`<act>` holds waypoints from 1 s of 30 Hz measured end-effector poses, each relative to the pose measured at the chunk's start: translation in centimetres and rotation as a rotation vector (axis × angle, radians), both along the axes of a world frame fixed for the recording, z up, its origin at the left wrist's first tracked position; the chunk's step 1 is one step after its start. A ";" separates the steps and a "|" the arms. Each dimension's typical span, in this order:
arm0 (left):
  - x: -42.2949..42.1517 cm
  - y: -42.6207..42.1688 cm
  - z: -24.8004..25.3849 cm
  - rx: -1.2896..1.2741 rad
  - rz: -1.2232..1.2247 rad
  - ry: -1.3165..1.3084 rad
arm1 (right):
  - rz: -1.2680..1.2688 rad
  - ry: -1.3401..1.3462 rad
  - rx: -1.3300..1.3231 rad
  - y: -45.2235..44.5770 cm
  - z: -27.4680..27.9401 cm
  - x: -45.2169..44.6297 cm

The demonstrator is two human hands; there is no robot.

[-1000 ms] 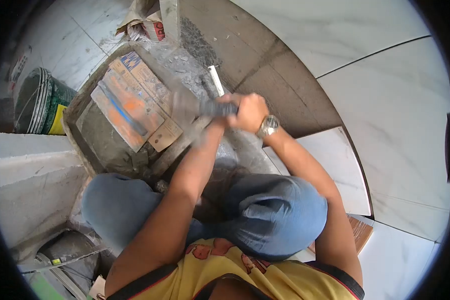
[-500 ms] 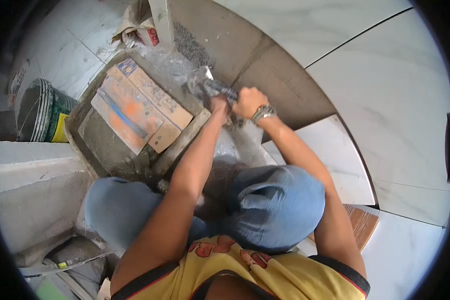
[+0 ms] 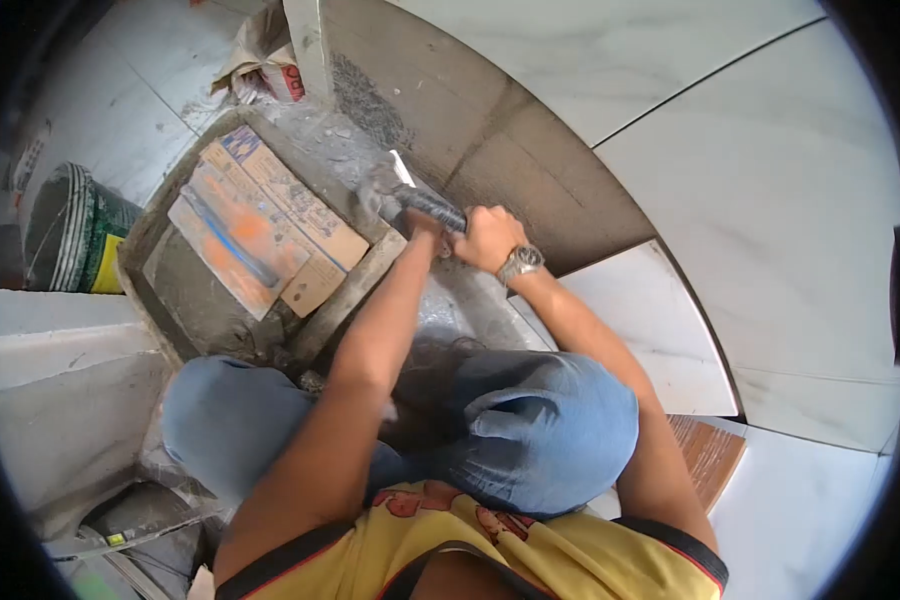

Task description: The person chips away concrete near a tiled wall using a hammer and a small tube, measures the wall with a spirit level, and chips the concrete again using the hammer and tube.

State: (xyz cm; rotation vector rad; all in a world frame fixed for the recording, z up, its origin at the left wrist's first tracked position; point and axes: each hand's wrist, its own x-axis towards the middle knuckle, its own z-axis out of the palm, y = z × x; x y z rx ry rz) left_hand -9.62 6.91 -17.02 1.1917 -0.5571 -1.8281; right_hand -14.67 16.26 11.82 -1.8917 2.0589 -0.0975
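Note:
My right hand [image 3: 490, 240], with a metal watch [image 3: 520, 262] on its wrist, is closed around the dark wrapped handle of a hammer [image 3: 432, 208]. The greyish hammer head, slightly blurred, is at the left end of the handle. Just beside and partly behind the handle is my left hand [image 3: 426, 236], its fingers closed and mostly hidden; what it grips cannot be made out. Beyond the hammer head, a narrow white strip [image 3: 401, 168] sticks up over the rubble-strewn edge of the curved grey cement surface [image 3: 490, 120].
At left, a grey-crusted tub [image 3: 138, 255] holds cardboard [image 3: 310, 215] and an orange-stained float [image 3: 235, 235]. A green bucket [image 3: 95, 230] stands farther left, a torn paper bag [image 3: 260, 65] at the top. White tiles [image 3: 730, 220] lie at right, above a wood-patterned piece [image 3: 708, 455].
The hammer, blurred and raised a second ago, is now lower, with its head beside the white strip. My right hand still grips it. The whole view has shifted slightly.

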 end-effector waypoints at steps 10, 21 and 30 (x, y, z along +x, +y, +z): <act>2.3 3.7 16.2 0.161 0.216 0.298 | 0.014 -0.428 0.002 3.2 0.5 4.6; 0.8 1.2 7.4 0.130 0.183 -0.297 | 0.174 -0.254 -0.045 2.6 3.6 5.8; 1.2 0.1 3.3 -0.233 -0.245 -0.403 | 0.193 0.033 -0.074 -3.9 0.9 2.4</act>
